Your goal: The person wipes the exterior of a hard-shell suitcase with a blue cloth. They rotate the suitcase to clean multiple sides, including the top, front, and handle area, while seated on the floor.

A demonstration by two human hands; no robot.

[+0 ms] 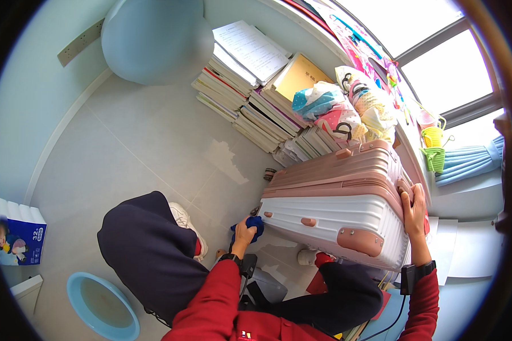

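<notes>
A ribbed hard-shell suitcase (324, 204), pink on one half and white on the other, stands in front of me. With my right hand (414, 209) I grip the suitcase's pink handle (404, 186) at its right end. My left hand (243, 235) is closed on a dark blue cloth (256, 224), low by the floor beside the suitcase's lower left corner. A small wheel (269, 173) shows at the far corner of the pink half. Part of the cloth is hidden under my fingers.
Tall stacks of books and papers (256, 98) stand behind the suitcase, with patterned fabric bundles (337, 106) on top. A light blue basin (104, 304) holding cloudy water sits on the floor at lower left, near a blue tissue pack (19, 234). A blurred pale blue object (155, 40) is at the top.
</notes>
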